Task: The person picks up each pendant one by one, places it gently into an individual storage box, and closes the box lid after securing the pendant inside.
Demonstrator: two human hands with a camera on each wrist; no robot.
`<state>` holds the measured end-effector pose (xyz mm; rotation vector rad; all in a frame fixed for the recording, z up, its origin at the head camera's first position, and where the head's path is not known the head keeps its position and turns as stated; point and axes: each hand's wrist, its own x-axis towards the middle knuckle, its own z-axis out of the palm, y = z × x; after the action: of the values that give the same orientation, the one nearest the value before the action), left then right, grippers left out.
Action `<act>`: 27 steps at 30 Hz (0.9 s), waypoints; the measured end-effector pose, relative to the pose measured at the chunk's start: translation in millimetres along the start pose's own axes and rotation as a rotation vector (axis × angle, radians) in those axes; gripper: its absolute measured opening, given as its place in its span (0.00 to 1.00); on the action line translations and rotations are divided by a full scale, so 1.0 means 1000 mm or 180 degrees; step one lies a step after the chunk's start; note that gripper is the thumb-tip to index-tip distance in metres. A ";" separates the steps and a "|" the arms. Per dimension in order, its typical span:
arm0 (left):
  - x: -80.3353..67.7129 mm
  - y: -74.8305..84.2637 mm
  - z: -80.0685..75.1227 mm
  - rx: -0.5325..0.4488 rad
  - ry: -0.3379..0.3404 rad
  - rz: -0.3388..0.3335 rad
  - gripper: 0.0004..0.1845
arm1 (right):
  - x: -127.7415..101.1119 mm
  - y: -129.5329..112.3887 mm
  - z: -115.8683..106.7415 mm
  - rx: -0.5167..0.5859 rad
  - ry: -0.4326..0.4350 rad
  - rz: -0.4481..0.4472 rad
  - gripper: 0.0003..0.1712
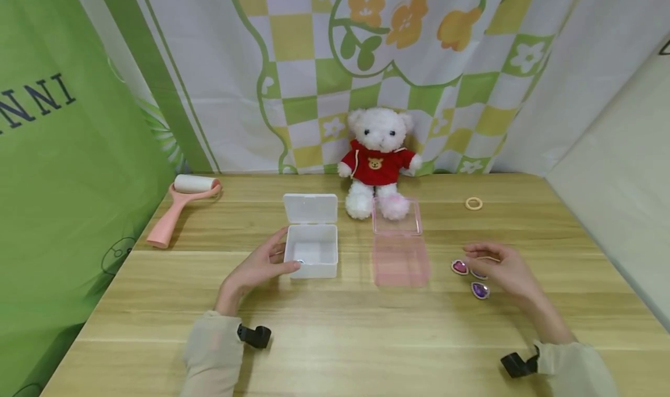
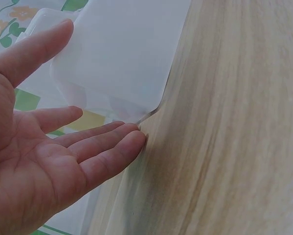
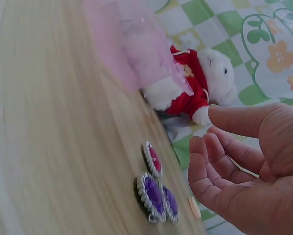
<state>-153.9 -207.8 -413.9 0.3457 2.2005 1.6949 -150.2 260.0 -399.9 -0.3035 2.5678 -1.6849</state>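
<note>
While the left hand (image 1: 259, 265) touches the white box (image 1: 318, 271), fingers extended, the right hand (image 1: 503, 269), empty and loosely curved, hovers nearer the three jewels (image 1: 480, 290) on the tabletop (image 1: 335, 339) below.

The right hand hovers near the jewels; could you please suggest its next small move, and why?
Probably lower the right hand and pinch the pink, heart-shaped, silver-rimmed gem: the hand holds nothing, and the gem lies close by.
</note>
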 end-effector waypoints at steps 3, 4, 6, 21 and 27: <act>-0.001 0.000 0.000 -0.0010 -0.0002 -0.0006 0.49 | -0.003 0.005 -0.004 -0.0034 0.0036 0.0070 0.23; -0.001 0.000 0.000 -0.0008 0.0000 -0.0008 0.49 | -0.004 0.006 -0.005 -0.0048 0.0054 0.0093 0.23; -0.001 0.000 0.000 -0.0004 0.0000 -0.0003 0.48 | -0.006 0.009 -0.008 -0.0103 0.0082 0.0110 0.23; -0.001 0.001 0.000 -0.0018 -0.0025 0.0036 0.48 | -0.014 0.030 -0.027 -0.0994 0.0163 0.0520 0.29; 0.000 0.000 0.000 -0.0014 -0.0020 0.0040 0.48 | -0.012 0.032 -0.028 -0.1238 0.0082 0.0619 0.33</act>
<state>-153.7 -207.9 -414.4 0.3638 2.1943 1.7027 -146.9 299.5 -418.3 -0.0431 2.8235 -1.1295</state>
